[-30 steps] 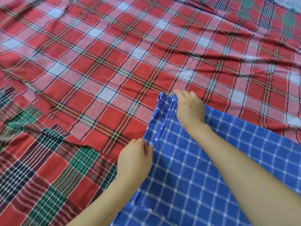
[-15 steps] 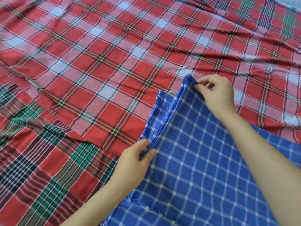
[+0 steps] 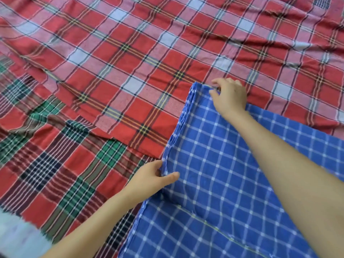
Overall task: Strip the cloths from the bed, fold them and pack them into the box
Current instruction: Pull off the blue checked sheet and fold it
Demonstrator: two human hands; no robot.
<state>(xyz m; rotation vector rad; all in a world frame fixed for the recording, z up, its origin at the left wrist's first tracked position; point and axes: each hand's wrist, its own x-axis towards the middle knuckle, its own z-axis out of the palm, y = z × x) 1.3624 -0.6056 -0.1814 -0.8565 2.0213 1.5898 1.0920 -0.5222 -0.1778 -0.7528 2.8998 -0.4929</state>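
One blue checked cloth (image 3: 214, 174), one red-and-white plaid cloth (image 3: 139, 53), one red-and-green plaid cloth (image 3: 46, 164), perhaps a fourth cloth (image 3: 323, 1) top right, one left hand (image 3: 150, 177), one right hand (image 3: 229, 96)

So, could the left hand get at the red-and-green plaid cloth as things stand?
Probably yes. The red-and-green plaid cloth lies bare right beside the left hand, nothing over it there. But that hand pinches the edge of the blue checked cloth and would have to let go first.

flat red plaid cloth (image 3: 149, 62) ahead, folded blue cloth (image 3: 223, 174) stacked right
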